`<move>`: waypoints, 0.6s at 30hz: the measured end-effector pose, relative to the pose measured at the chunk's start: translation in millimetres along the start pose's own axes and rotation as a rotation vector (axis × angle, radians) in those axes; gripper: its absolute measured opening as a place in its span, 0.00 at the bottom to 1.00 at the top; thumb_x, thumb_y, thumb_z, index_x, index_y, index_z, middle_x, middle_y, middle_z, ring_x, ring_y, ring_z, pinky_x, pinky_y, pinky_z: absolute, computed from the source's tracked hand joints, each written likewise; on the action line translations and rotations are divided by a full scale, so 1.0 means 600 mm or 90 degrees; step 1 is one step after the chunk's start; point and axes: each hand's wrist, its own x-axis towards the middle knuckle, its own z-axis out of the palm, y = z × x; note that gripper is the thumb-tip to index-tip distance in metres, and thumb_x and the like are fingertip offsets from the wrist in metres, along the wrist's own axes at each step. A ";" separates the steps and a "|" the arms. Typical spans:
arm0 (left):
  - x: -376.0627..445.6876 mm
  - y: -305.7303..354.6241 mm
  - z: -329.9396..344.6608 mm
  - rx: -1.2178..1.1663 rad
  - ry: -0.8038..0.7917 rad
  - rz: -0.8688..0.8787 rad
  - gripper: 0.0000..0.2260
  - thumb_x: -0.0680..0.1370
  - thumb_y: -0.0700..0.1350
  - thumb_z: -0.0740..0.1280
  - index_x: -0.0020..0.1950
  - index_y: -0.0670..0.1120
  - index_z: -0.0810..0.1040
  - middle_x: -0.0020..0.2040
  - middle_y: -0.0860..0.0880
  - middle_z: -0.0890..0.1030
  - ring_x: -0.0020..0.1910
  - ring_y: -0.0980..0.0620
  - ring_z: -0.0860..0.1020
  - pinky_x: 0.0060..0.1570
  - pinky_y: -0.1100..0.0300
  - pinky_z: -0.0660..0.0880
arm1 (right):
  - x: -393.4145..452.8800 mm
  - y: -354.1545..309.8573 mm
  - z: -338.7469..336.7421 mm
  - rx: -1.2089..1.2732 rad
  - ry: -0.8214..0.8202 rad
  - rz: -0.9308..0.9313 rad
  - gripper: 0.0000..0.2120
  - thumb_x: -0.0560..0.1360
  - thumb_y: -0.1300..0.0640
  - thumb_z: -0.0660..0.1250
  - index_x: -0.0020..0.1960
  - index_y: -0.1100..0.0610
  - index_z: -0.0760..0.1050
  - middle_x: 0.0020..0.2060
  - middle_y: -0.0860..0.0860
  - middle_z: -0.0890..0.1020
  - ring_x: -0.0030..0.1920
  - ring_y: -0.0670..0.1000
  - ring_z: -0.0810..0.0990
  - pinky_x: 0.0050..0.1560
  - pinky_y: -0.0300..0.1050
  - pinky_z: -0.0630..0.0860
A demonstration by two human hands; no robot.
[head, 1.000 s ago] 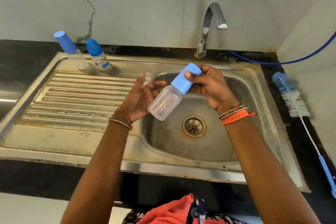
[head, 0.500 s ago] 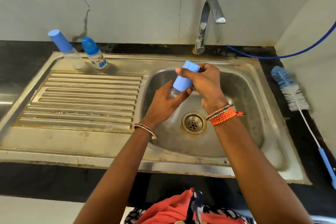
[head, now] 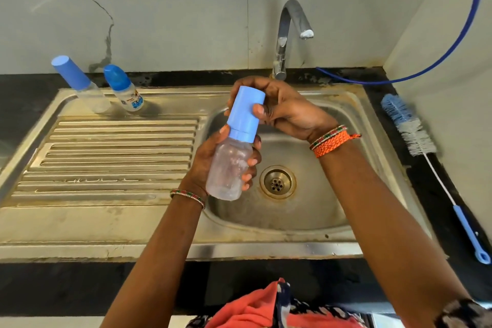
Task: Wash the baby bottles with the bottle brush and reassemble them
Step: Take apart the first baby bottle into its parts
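Gripping clear bottle [head: 229, 168] body, left hand [head: 213, 160]; right hand [head: 282, 109] pinches blue cap [head: 246, 112] (over basin).

Black counter [head: 26, 104] carries inset steel sink [head: 106, 226]. Two capped baby bottles [head: 80, 85] [head: 123, 90] stand side by side at the ribbed drainboard's back edge. Bottle brush [head: 415, 136] lies on counter right of the basin, bristles toward the wall.
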 end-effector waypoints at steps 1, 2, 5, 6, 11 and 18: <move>0.005 0.000 0.000 -0.034 -0.033 0.006 0.22 0.75 0.56 0.66 0.58 0.38 0.74 0.45 0.41 0.79 0.39 0.45 0.80 0.41 0.53 0.77 | 0.003 0.007 0.000 0.023 0.014 -0.016 0.29 0.66 0.52 0.76 0.60 0.62 0.70 0.51 0.54 0.81 0.54 0.54 0.79 0.54 0.47 0.77; 0.011 0.000 0.000 -0.063 -0.052 0.017 0.23 0.77 0.55 0.64 0.59 0.37 0.73 0.46 0.40 0.78 0.40 0.43 0.80 0.42 0.52 0.77 | 0.004 0.013 0.000 0.060 0.035 -0.036 0.29 0.65 0.52 0.77 0.60 0.62 0.71 0.50 0.55 0.81 0.53 0.54 0.80 0.54 0.47 0.78; 0.016 -0.017 -0.002 -0.082 -0.068 0.056 0.23 0.77 0.56 0.63 0.59 0.37 0.72 0.46 0.41 0.78 0.40 0.44 0.80 0.42 0.52 0.76 | 0.002 0.021 -0.020 0.238 0.167 -0.106 0.30 0.55 0.53 0.83 0.54 0.61 0.79 0.46 0.55 0.84 0.49 0.53 0.83 0.48 0.45 0.80; 0.013 -0.027 -0.003 -0.069 -0.048 0.065 0.23 0.76 0.57 0.64 0.58 0.38 0.73 0.45 0.42 0.78 0.39 0.45 0.80 0.41 0.53 0.77 | -0.003 0.023 -0.035 0.268 0.231 -0.136 0.29 0.51 0.53 0.84 0.49 0.60 0.82 0.44 0.55 0.84 0.47 0.53 0.83 0.46 0.45 0.81; -0.001 -0.044 0.008 0.031 0.276 0.115 0.21 0.66 0.61 0.72 0.46 0.45 0.79 0.38 0.49 0.79 0.31 0.51 0.78 0.33 0.59 0.76 | -0.036 0.036 -0.077 0.194 0.454 -0.088 0.25 0.59 0.50 0.78 0.52 0.59 0.78 0.45 0.54 0.82 0.45 0.52 0.83 0.43 0.48 0.81; 0.001 -0.010 -0.029 0.295 0.613 0.112 0.17 0.76 0.59 0.63 0.52 0.45 0.77 0.41 0.48 0.80 0.36 0.51 0.79 0.36 0.60 0.77 | -0.044 0.199 -0.073 -0.258 0.520 0.213 0.17 0.68 0.62 0.75 0.53 0.55 0.73 0.45 0.52 0.78 0.43 0.50 0.77 0.40 0.43 0.76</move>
